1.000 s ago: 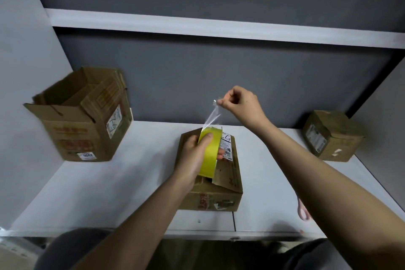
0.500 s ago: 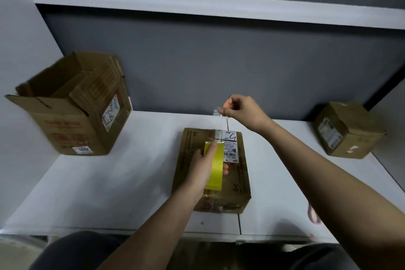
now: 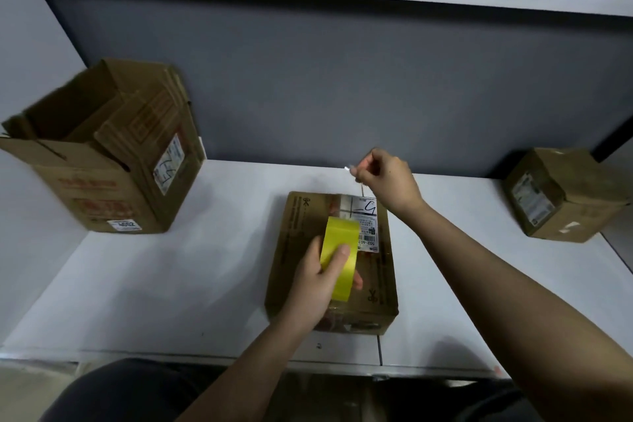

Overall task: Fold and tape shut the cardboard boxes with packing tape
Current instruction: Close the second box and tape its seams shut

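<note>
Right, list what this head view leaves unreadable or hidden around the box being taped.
- Centre seam of the middle box: covered by the left hand and yellow tape roll.
- Clear tape strip: barely visible below the right hand; whether it is stuck cannot be told.
- Shipping label print: too small.

Matt brown cardboard box [image 3: 298, 243], glossy yellow tape roll [image 3: 339, 260], smooth white table [image 3: 171, 284]

tape roll [image 3: 337, 262]: yellow | boxes [image 3: 342, 250]: brown, white labels | table [image 3: 171, 284]: white | wall [image 3: 342, 86]: grey
</note>
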Demonstrator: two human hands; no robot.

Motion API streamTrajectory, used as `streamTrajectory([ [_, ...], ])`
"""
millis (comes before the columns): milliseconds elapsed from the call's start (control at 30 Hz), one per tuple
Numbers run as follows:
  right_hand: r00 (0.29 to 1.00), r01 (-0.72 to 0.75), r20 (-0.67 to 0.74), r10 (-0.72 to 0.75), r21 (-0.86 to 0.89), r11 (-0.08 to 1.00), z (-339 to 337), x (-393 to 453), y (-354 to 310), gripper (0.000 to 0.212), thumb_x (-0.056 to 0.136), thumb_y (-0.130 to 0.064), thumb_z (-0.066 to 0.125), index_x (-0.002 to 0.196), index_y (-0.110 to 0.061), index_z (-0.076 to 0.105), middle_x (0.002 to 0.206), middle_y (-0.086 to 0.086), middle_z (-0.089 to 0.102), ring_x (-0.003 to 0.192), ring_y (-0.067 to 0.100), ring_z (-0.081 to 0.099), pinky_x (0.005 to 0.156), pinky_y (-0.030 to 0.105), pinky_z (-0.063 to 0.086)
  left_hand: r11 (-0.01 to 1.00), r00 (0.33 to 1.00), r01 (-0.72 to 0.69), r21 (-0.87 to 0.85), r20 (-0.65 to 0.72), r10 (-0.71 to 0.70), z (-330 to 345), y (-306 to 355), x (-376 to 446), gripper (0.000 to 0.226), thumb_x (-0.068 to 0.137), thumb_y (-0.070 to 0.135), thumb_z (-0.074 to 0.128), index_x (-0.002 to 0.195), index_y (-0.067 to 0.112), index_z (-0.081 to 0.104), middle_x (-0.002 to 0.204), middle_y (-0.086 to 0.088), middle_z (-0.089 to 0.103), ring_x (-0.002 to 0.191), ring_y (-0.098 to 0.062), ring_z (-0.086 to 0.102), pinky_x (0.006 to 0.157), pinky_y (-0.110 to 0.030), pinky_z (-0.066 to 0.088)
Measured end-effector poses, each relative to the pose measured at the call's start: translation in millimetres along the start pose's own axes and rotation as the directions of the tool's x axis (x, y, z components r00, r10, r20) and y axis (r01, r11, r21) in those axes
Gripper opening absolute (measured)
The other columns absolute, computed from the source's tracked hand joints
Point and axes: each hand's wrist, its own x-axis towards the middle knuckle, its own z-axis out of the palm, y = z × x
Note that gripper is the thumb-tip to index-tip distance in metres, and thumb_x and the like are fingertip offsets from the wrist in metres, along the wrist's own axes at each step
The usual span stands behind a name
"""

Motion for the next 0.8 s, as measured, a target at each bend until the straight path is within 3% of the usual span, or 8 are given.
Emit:
streamTrajectory([
  [133, 0.969, 0.196, -0.113, -0.218, -0.179, 0.964, -17, -17, -23, 0.021, 0.087, -0.038, 0.067, 0.082, -0.020, 0.060, 0.077, -0.010, 0.066, 0.075, 0.014, 0.060, 0.065, 0.032, 0.047, 0.997, 0.996, 0.069, 0.017, -0.050, -0.068, 3, 13, 14, 0.027, 0.098, 0.031, 0.048, 0.106, 0.007, 0.055, 0.065, -0.008, 0.067, 0.057, -0.020, 0.066, 0.056, -0.027, 0.053],
  [233, 0.877, 0.397, -0.092, -0.472, -0.415, 0.819, -26, -32, -40, 0.019, 0.088, -0.037, 0.067, 0.085, -0.019, 0.062, 0.076, -0.010, 0.059, 0.078, 0.016, 0.057, 0.057, 0.028, 0.034, 0.995, 0.994, 0.100, 0.014, -0.041, -0.100, 7, 20, 20, 0.025, 0.098, 0.032, 0.049, 0.103, 0.008, 0.055, 0.064, -0.009, 0.066, 0.053, -0.021, 0.065, 0.052, -0.025, 0.052],
  [300, 0.834, 0.451, -0.080, -0.545, -0.470, 0.759, -32, -37, -43, 0.018, 0.086, -0.035, 0.068, 0.083, -0.018, 0.063, 0.075, -0.007, 0.061, 0.079, 0.018, 0.058, 0.055, 0.026, 0.032, 0.993, 0.994, 0.112, 0.028, -0.021, -0.112, 7, 21, 22, 0.025, 0.098, 0.032, 0.048, 0.104, 0.009, 0.055, 0.064, -0.009, 0.067, 0.054, -0.021, 0.065, 0.052, -0.025, 0.052],
  [400, 0.867, 0.405, -0.103, -0.488, -0.426, 0.809, -34, -38, -42, 0.019, 0.087, -0.037, 0.068, 0.083, -0.019, 0.063, 0.077, -0.007, 0.063, 0.080, 0.016, 0.057, 0.057, 0.027, 0.035, 0.992, 0.994, 0.112, 0.055, 0.008, -0.113, 4, 20, 23, 0.025, 0.098, 0.033, 0.049, 0.105, 0.010, 0.054, 0.065, -0.008, 0.067, 0.057, -0.023, 0.066, 0.056, -0.027, 0.052],
  [500, 0.968, 0.174, -0.131, -0.213, -0.257, 0.951, -33, -25, -27, 0.018, 0.086, -0.039, 0.068, 0.079, -0.023, 0.060, 0.080, -0.007, 0.067, 0.080, 0.016, 0.062, 0.066, 0.033, 0.047, 0.990, 0.993, 0.108, 0.091, 0.039, -0.112, 2, 16, 21, 0.019, 0.097, 0.036, 0.051, 0.098, 0.017, 0.054, 0.065, -0.007, 0.068, 0.060, -0.023, 0.068, 0.062, -0.033, 0.053],
  [567, 0.987, 0.058, -0.146, -0.071, -0.093, 0.994, -35, -16, -23, 0.019, 0.084, -0.037, 0.071, 0.077, -0.023, 0.060, 0.078, -0.007, 0.070, 0.080, 0.018, 0.065, 0.074, 0.041, 0.053, 0.986, 0.991, 0.129, 0.103, 0.033, -0.133, 2, 13, 22, 0.020, 0.097, 0.037, 0.050, 0.098, 0.018, 0.054, 0.065, -0.006, 0.069, 0.061, -0.023, 0.068, 0.062, -0.033, 0.052],
  [667, 0.977, 0.148, -0.121, -0.177, -0.215, 0.965, -31, -20, -36, 0.018, 0.086, -0.038, 0.068, 0.081, -0.022, 0.061, 0.081, -0.006, 0.069, 0.081, 0.019, 0.064, 0.069, 0.034, 0.048, 0.979, 0.981, 0.196, 0.047, -0.007, -0.196, 0, 20, 31, 0.027, 0.098, 0.035, 0.048, 0.102, 0.009, 0.055, 0.058, -0.005, 0.067, 0.052, -0.019, 0.066, 0.053, -0.025, 0.051],
  [800, 0.872, 0.362, -0.201, -0.446, -0.347, 0.865, -38, -36, -67, 0.017, 0.089, -0.039, 0.064, 0.084, -0.023, 0.061, 0.081, -0.009, 0.065, 0.076, 0.014, 0.060, 0.060, 0.028, 0.035, 0.961, 0.961, 0.277, 0.004, -0.008, -0.277, -3, 35, 43, 0.031, 0.098, 0.036, 0.048, 0.095, 0.008, 0.061, 0.057, -0.005, 0.068, 0.049, -0.017, 0.065, 0.053, -0.023, 0.051],
])
